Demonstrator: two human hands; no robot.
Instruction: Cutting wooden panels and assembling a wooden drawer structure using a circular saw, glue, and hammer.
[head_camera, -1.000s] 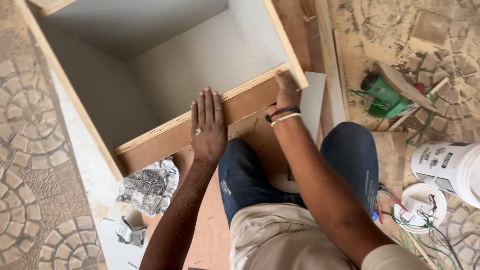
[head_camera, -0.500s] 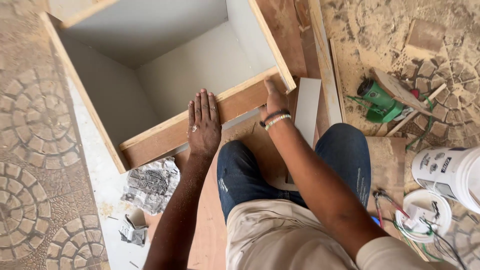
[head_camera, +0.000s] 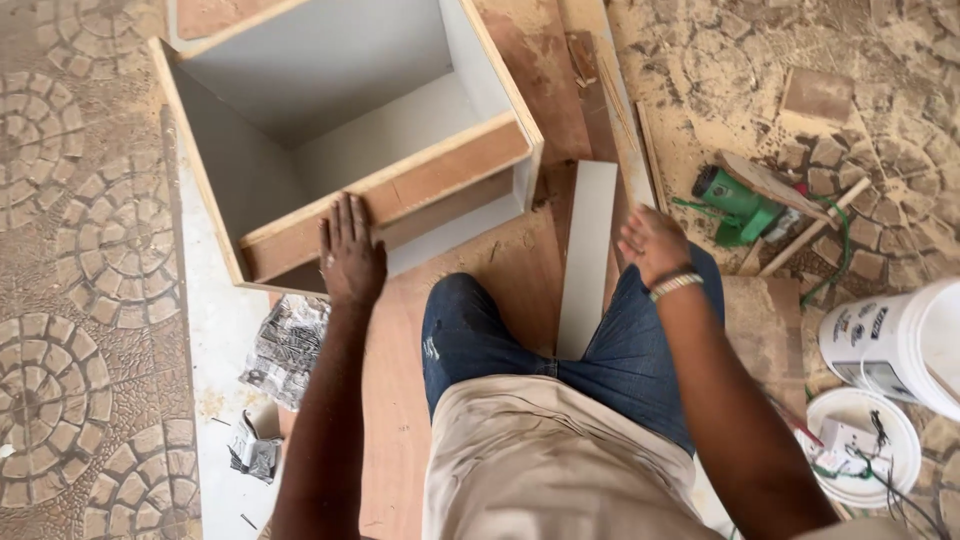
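One view only, from the head camera, looking straight down. Floor (head_camera: 90, 300) at left is patterned paving of small stones set in circles; at right it is coated in sawdust and debris. Between these lies a brown plywood sheet (head_camera: 520, 270), on which the person kneels in blue jeans.

Left hand (head_camera: 350, 255) lies flat, fingers (head_camera: 345, 215) extended and close together, palm down on the near plywood edge of an open box cabinet (head_camera: 330, 130). The cabinet sits on the plywood sheet ahead of the knees, its interior grey-white, its edges raw wood.

Right hand (head_camera: 652, 243) is raised clear of the cabinet, fingers loosely spread, holding nothing; a beaded band circles the wrist. Just beside it lies a narrow grey-white strip (head_camera: 588, 250), running between the knees.

Crumpled newspaper (head_camera: 285, 345) lies left of the left forearm. A green power tool (head_camera: 735, 205) rests in the sawdust at right, near wooden sticks. A white bucket (head_camera: 895, 345) stands at far right, its lid (head_camera: 860, 445) beside it carrying wires.
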